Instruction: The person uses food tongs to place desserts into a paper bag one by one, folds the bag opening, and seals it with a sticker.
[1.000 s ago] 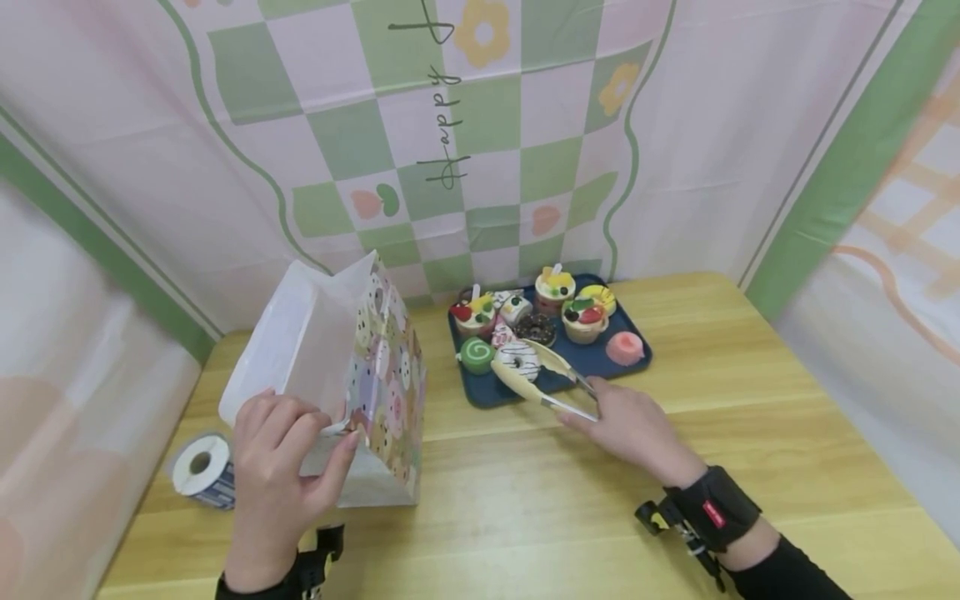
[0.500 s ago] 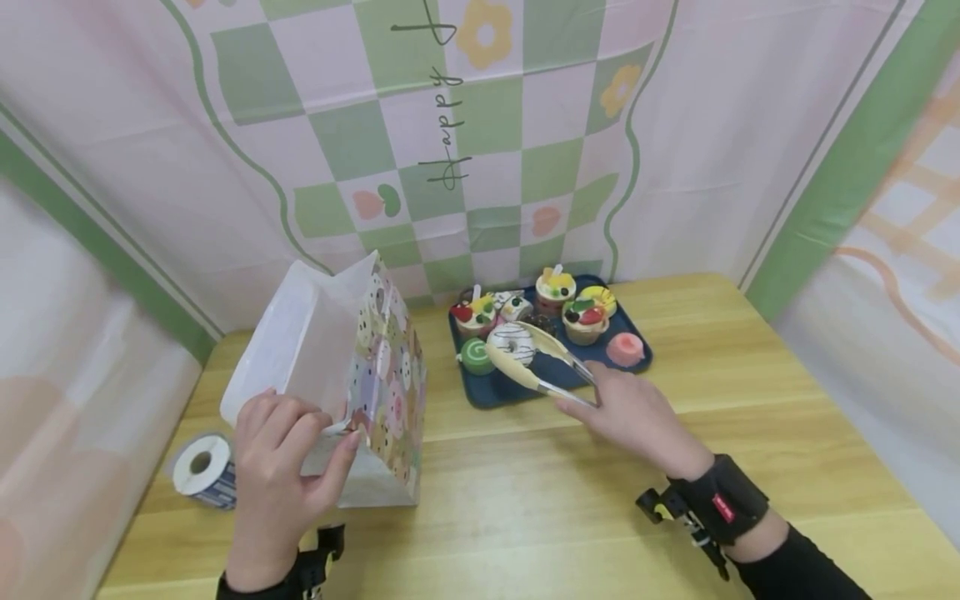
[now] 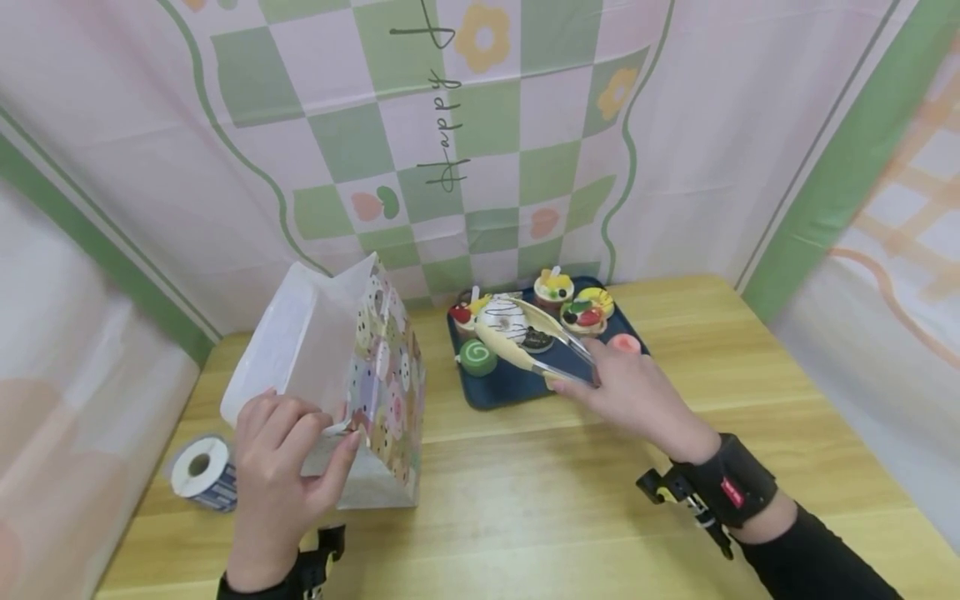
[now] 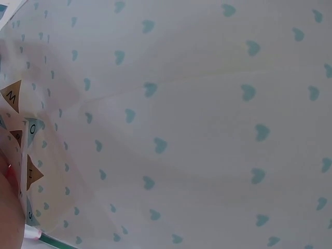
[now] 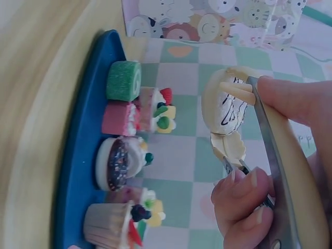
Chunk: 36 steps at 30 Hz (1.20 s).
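My right hand (image 3: 633, 400) grips a pair of tongs (image 3: 551, 367) with metal arms and cream tips. Between the tips is a white donut (image 3: 501, 318) with dark stripes, raised above the tray in the right wrist view. The navy tray (image 3: 487, 392) carries a green swirl roll (image 3: 477, 357), a chocolate donut (image 3: 537, 340), fruit-topped cups (image 3: 583, 317) and a pink cake (image 3: 625, 343), partly hidden by my right hand. My left hand (image 3: 281, 467) pinches the near top edge of an upright paper bag (image 3: 386, 383), which gapes at the top and has animal faces on its side.
A roll of labels (image 3: 202, 471) stands left of the bag on the wooden table (image 3: 510, 517). Behind the table hangs a checkered fabric backdrop (image 3: 487, 183). A pale surface with teal hearts (image 4: 207, 129) fills most of the left wrist view.
The white donut has risen off the tray in the tongs, shifting slightly left and uncovering tray surface below. The left hand keeps its place on the bag.
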{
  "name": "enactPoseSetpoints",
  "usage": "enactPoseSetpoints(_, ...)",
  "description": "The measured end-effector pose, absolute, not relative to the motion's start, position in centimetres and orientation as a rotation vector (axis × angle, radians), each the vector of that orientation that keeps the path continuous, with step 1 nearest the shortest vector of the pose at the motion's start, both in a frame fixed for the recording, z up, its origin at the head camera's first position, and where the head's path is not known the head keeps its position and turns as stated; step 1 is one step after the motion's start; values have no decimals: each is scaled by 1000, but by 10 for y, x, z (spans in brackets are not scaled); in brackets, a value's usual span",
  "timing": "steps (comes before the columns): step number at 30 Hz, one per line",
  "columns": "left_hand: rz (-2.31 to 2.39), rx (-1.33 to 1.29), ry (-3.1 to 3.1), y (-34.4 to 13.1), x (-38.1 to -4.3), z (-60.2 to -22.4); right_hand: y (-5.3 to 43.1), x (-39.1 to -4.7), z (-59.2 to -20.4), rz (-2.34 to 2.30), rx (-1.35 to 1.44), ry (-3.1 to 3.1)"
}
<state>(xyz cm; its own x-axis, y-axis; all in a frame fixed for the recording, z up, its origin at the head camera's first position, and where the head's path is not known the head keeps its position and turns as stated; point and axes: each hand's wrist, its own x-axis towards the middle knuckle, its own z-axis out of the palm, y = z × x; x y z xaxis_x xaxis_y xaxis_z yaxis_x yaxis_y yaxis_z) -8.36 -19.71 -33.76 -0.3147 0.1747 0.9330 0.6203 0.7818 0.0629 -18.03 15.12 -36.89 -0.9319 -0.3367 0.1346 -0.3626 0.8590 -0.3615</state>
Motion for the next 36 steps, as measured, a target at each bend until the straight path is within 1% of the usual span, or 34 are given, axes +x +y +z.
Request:
enactPoseSetpoints(10, -505, -603, -1869, -197, -83, -339, 145, -179, -357, 545, 633, -2931)
enactPoseSetpoints(36, -510, -621, -1846, -197, -85, -337, 127, -180, -320, 521, 696, -2834)
